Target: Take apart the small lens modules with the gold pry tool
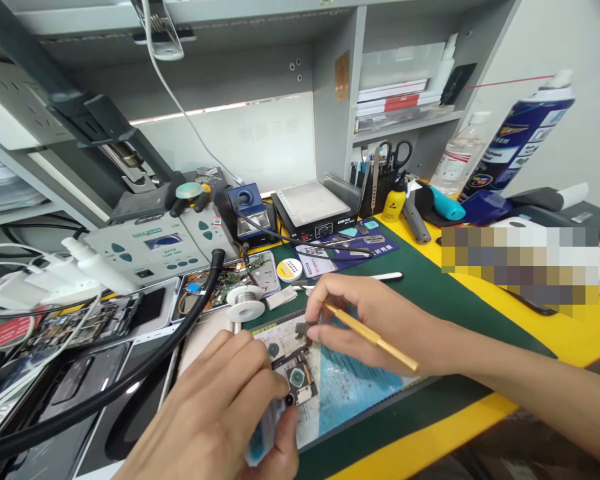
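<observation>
**Board Work at the Repair Station**

The left hand [230, 407] pinched the edge of a small circuit board [293, 373] lying on the blue mat [350, 387]. The right hand [375, 320] was closed around a brass-handled tool [373, 337], its tip at the board's upper edge. Risk, as judged: a slip of the tip could gouge nearby components, and a loose pinch could let the board shift. The surface [555, 333] was yellow, crowded with a solder reel [246, 301], a soldering station [150, 250] and a hot plate [313, 207]; shelves stood behind.
</observation>
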`<action>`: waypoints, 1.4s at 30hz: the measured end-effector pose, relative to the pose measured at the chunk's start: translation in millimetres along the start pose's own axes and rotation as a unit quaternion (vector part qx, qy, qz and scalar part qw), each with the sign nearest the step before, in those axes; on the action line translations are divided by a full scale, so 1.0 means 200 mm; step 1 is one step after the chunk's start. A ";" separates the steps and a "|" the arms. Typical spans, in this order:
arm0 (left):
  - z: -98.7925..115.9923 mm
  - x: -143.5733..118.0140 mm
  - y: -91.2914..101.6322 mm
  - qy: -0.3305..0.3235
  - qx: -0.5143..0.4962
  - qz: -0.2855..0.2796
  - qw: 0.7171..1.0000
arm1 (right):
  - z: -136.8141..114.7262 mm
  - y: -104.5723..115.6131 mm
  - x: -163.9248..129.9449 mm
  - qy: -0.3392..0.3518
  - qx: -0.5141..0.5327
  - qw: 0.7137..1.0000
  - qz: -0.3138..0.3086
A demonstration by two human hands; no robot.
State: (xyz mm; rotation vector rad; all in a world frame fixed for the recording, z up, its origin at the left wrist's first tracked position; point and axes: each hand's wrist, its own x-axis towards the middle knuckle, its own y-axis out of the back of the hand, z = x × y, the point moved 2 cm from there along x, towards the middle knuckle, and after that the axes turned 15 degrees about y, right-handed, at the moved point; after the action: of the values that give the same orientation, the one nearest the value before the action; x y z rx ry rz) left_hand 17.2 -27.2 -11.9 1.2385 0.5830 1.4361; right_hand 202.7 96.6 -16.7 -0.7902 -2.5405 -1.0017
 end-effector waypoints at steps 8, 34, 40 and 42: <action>0.00 0.01 0.00 -0.004 0.022 -0.010 1.000 | -0.01 0.07 0.04 -0.112 0.133 0.978 0.112; -0.07 0.02 0.04 0.039 0.095 0.002 0.995 | 0.00 0.06 0.02 -0.122 0.129 0.979 0.097; -0.10 0.03 0.02 0.058 0.091 -0.023 0.994 | -0.01 0.06 0.02 -0.117 0.122 0.981 0.097; -0.10 0.03 0.02 0.070 0.081 -0.024 0.994 | -0.01 0.06 0.02 -0.119 0.121 0.981 0.095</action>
State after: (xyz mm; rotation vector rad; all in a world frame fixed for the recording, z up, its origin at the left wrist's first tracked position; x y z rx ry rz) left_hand -0.6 -17.1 -13.4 1.2476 0.8323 1.4663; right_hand 207.3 103.5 -6.4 -1.1086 -2.6512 -0.5524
